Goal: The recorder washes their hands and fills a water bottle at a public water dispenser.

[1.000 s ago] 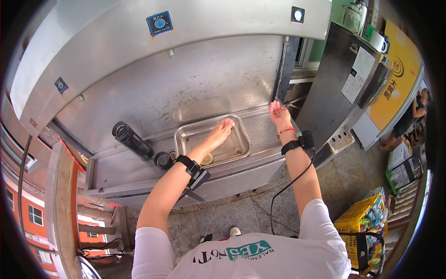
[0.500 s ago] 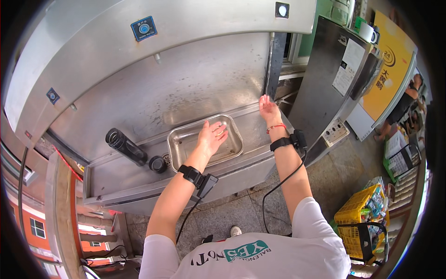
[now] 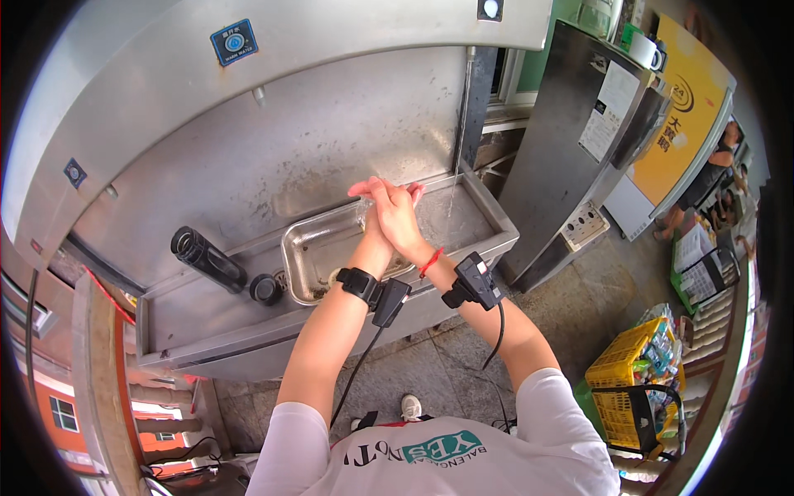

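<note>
Right hand overlaps left hand, touching it.

The left hand and the right hand touched each other over a rectangular silver metal tray in a long grey steel trough. A thin, clear water stream fell at their right; leftward stood a black cylindrical bottle near a round black cap.

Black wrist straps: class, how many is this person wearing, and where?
2: the left strap around the left forearm, the right strap around the right forearm. None seems hidden.
</note>
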